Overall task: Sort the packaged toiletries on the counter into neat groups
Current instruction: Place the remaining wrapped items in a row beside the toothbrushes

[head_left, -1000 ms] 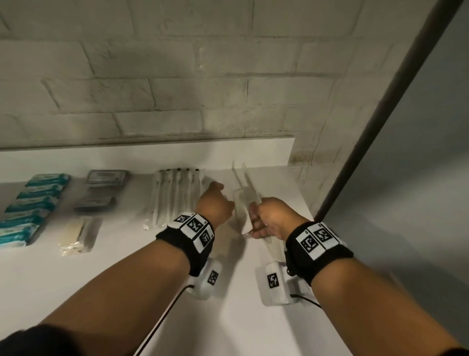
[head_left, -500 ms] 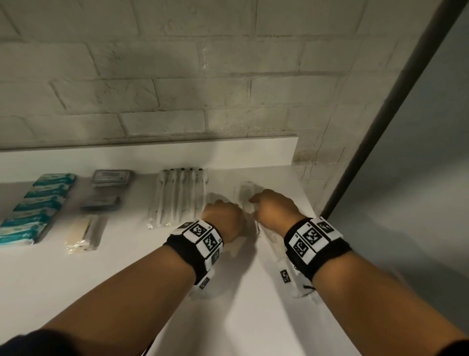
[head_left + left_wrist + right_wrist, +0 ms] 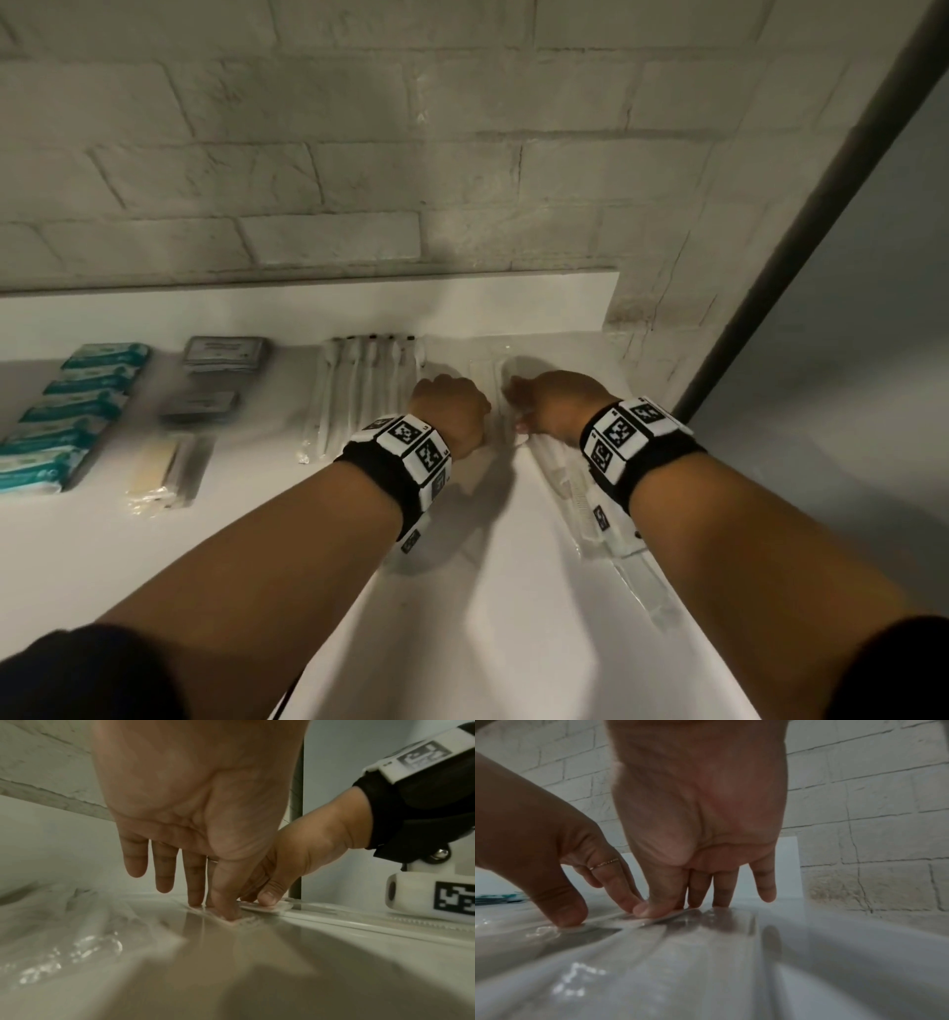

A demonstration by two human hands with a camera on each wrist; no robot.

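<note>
On the white tabletop (image 3: 462, 642), nearest me, I see a clear-wrapped comb packet (image 3: 580, 501) lying lengthwise under my right forearm. Just beyond it my two hands work side by side on flat, clear plastic packets (image 3: 493, 380) at the right end of the tabletop. My left hand (image 3: 452, 413) reaches down with fingers straight and slightly apart; in the left wrist view its thumb (image 3: 226, 902) and two fingertips press onto the film. My right hand (image 3: 554, 406) does the same close beside it, thumb (image 3: 654, 906) and fingers (image 3: 721, 892) extended down onto the wrapping, little finger lifted clear. I cannot tell whether either hand pinches an edge or only presses. A thin ring (image 3: 603, 864) shows on a finger of the left hand. To the left of the hands lies a row of wrapped toothbrushes (image 3: 359, 390), set parallel. Further left sit a pale yellowish packet (image 3: 159, 470), two grey packets (image 3: 215, 375) behind it, and at the far left a column of teal packets (image 3: 67, 411). Behind everything rises a low white upstand and a pale brick wall (image 3: 359, 154).
</note>
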